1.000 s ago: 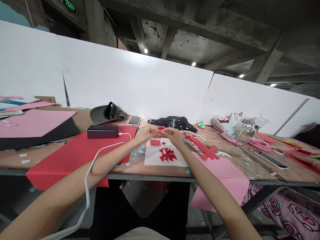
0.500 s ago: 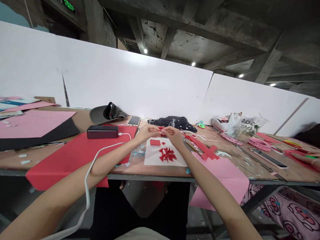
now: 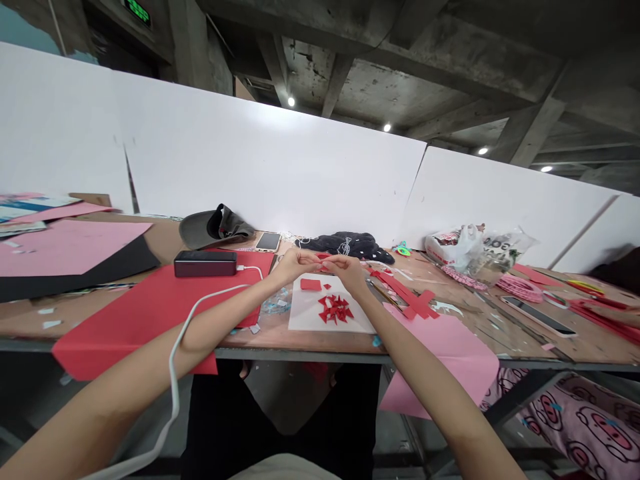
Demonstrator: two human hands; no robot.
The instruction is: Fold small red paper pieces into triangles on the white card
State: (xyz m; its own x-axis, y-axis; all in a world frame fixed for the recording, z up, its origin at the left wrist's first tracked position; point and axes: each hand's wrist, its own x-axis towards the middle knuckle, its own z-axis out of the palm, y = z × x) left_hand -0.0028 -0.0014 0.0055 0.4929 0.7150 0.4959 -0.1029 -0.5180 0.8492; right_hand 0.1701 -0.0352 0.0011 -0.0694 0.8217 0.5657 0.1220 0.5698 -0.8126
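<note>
My left hand (image 3: 294, 265) and my right hand (image 3: 346, 271) meet above the far edge of a white sheet (image 3: 306, 312), fingers pinched together on a small red paper piece (image 3: 321, 263) between them. Just below the hands a small red rectangle (image 3: 311, 285) lies on the sheet. A pile of several folded red paper triangles (image 3: 335, 309) sits in the middle of the sheet, nearer to me.
A large red paper sheet (image 3: 130, 317) carries a black power bank (image 3: 205, 263) with a white cable (image 3: 200, 307). Pink paper (image 3: 450, 353) hangs over the table's front edge. Red strips (image 3: 407, 297), two phones (image 3: 269, 241) (image 3: 537, 317), a cap (image 3: 213, 228), dark cloth (image 3: 345, 245) and plastic bags (image 3: 475, 252) lie around.
Both hands stay pinched on the red piece, with only slight finger shifts. At the far right edge another person's hand has drawn back out of view.
</note>
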